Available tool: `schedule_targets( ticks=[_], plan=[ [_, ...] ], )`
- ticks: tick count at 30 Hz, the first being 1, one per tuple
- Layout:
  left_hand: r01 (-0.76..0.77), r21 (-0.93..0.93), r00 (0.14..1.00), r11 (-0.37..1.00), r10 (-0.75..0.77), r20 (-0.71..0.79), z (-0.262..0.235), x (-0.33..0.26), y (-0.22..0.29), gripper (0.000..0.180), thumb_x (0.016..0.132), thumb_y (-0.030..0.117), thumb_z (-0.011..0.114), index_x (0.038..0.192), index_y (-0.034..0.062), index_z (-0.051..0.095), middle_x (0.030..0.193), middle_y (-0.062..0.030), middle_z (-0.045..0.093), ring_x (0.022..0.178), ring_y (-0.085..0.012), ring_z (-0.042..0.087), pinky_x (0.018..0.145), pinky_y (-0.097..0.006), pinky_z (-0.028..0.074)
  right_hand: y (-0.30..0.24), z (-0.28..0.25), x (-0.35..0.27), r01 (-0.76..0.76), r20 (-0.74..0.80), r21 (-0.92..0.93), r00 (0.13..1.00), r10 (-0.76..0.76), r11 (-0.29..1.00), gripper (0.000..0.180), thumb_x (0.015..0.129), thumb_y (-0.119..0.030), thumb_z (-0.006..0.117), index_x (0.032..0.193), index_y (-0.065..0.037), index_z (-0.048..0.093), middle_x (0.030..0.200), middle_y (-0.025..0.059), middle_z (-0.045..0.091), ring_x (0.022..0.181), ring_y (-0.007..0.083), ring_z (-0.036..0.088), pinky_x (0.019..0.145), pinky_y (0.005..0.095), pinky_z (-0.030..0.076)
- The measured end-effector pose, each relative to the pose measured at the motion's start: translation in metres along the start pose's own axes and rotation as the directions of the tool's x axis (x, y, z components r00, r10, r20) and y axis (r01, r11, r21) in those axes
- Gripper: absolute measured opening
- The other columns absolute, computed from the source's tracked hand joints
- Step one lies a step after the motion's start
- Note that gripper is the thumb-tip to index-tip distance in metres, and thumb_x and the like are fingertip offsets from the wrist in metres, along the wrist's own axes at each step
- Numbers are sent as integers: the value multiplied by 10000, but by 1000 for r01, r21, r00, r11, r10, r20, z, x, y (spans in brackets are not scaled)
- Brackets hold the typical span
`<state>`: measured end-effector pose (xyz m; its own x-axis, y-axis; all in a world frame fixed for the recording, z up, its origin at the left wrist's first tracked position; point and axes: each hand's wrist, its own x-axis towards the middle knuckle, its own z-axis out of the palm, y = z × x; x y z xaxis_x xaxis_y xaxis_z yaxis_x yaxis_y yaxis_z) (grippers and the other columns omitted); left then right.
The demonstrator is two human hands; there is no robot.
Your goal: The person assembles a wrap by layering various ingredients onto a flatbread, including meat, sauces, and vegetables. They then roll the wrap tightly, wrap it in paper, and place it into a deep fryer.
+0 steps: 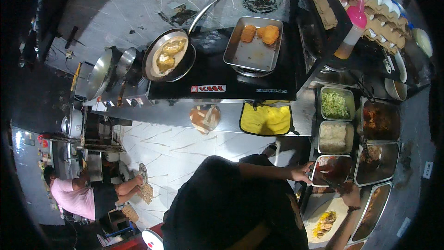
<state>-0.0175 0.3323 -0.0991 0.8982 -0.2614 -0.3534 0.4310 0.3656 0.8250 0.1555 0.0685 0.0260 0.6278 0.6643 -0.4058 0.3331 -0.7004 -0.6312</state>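
Observation:
At the right, my left hand [301, 173] is closed at the near-left edge of a metal container [342, 156] of red sauce [327, 164], its fingers on the rim. My right hand [350, 195] is closed around a dark utensil [329, 183] that reaches over the same container; its working end is hard to make out. Just below lies a round flatbread [340, 208], partly covered by my right forearm. A heap of yellow and brown filling [325, 224] rests on it.
Beside the sauce stand containers of shredded greens [335, 105], a pale food [334, 137] and dark fillings [378, 120]. On the stove are a frying pan [147, 65] with food and a tray [243, 56] with fried pieces. A person in pink [74, 198] sits at far left.

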Motion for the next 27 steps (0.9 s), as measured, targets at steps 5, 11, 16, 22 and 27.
schedule_targets(
  ticks=[5, 11, 16, 22, 27],
  plan=[
    [-158, -169, 985, 973, 167, 38, -6, 5, -1, 946, 697, 81, 820, 1439, 86, 235, 1287, -79, 488, 1197, -223, 464, 935, -351, 446, -37, 6, -16, -196, 14, 299, 979, 202, 934, 263, 744, -149, 793, 952, -22, 695, 874, 129, 700, 766, 158, 648, 687, 327, 511],
    [159, 32, 987, 987, -159, 14, -29, -38, 22, 606, 870, 89, 695, 1398, 102, 397, 1322, -112, 480, 1158, -224, 552, 975, -368, 477, -31, 15, -72, -202, -223, 129, 948, 227, 971, 297, 807, -333, 738, 929, -62, 742, 715, 148, 667, 629, 243, 625, 605, 347, 468],
    [270, 470, 932, 840, -350, 91, -47, -46, -5, 519, 887, 224, 703, 1322, 81, 459, 1146, -132, 595, 1065, -217, 592, 919, -338, 482, -16, 45, -101, -147, -312, 461, 896, 315, 875, 297, 790, -257, 780, 993, -45, 733, 789, 105, 713, 657, 165, 626, 643, 314, 491],
    [304, 547, 903, 780, -419, 95, 0, -46, 28, 456, 911, 181, 672, 1310, 57, 489, 1114, -110, 610, 1046, -163, 589, 943, -313, 458, -4, 29, -197, -176, -439, 526, 782, 443, 832, 313, 788, -252, 794, 968, -6, 724, 842, 111, 725, 682, 155, 653, 653, 300, 519],
    [243, 660, 904, 711, -412, 111, 11, -44, -2, 405, 899, 174, 679, 1259, 62, 531, 1087, -101, 621, 1032, -175, 594, 904, -313, 478, 16, 42, -298, -331, -648, 142, 681, 341, 933, 234, 754, -248, 789, 905, -75, 746, 688, 125, 647, 585, 253, 624, 525, 338, 450]
  ],
)
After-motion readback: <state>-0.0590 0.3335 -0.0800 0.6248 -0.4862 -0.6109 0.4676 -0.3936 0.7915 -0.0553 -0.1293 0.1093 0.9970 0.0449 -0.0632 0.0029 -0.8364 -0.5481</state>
